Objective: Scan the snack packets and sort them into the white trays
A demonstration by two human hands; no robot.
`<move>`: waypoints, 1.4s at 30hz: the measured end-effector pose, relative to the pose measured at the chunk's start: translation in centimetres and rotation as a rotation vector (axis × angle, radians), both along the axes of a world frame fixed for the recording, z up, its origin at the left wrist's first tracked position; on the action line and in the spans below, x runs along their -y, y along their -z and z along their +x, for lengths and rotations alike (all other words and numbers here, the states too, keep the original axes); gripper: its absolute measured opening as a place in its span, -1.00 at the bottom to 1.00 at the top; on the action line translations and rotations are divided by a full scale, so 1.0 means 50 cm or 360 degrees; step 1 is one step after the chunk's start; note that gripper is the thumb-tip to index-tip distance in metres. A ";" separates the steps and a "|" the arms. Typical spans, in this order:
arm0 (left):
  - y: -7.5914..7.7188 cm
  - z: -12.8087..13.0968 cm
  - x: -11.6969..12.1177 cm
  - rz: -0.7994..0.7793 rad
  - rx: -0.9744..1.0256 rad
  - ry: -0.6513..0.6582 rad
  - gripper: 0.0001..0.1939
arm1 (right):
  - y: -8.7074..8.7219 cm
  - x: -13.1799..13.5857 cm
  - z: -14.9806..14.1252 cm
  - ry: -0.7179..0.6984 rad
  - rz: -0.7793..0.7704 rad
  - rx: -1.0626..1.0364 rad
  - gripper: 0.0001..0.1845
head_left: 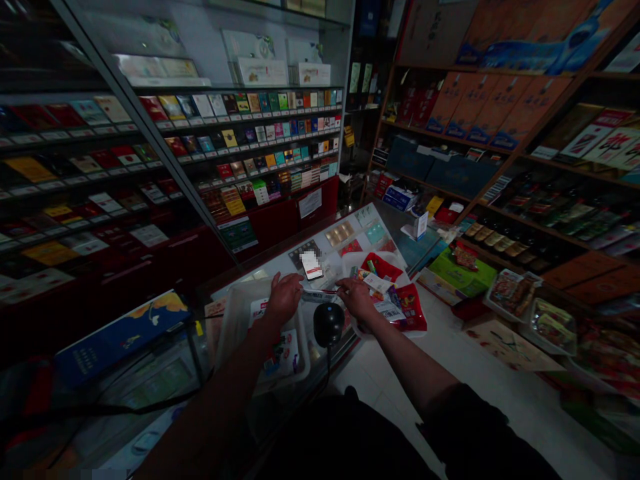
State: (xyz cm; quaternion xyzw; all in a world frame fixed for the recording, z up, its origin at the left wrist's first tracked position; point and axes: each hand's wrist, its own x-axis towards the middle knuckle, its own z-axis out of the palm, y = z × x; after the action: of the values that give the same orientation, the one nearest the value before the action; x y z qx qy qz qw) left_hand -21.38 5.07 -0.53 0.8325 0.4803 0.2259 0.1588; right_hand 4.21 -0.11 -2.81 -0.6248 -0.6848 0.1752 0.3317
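My left fingers [293, 285] curl over a white plastic tray [239, 327], hold unclear; right fingers [343, 285] pinch a thin red stick [321, 291] by a snack bag [411, 308].

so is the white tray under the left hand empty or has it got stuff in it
Not empty: the white plastic tray has printed packets lying inside it, below the left hand.

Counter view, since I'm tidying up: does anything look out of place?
The red snack packet spills over the rim of the white plastic tray beside the right hand, so that tray looks overfilled.
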 end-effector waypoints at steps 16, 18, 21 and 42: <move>0.029 0.009 -0.007 0.0006 -0.0001 -0.0011 -0.60 | 0.015 -0.004 0.003 0.0028 -0.0057 0.0015 -0.64; 0.024 0.010 -0.004 0.0006 0.0018 -0.0016 -0.60 | 0.008 -0.004 0.006 0.0037 -0.0042 0.0017 -0.64; 0.013 0.011 0.002 0.0022 0.0053 -0.0015 -0.61 | -0.004 -0.004 0.010 0.0026 -0.0004 0.0046 -0.64; -0.129 -0.091 0.091 0.0382 0.0003 -0.0167 -0.67 | -0.156 0.020 -0.080 -0.0133 0.0463 0.0007 -0.72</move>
State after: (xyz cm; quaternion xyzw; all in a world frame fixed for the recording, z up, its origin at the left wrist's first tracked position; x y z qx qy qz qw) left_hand -25.94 0.51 5.91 0.8190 0.4927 0.2906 0.0464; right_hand 0.21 -1.12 4.98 -0.5415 -0.7291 0.0863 0.4095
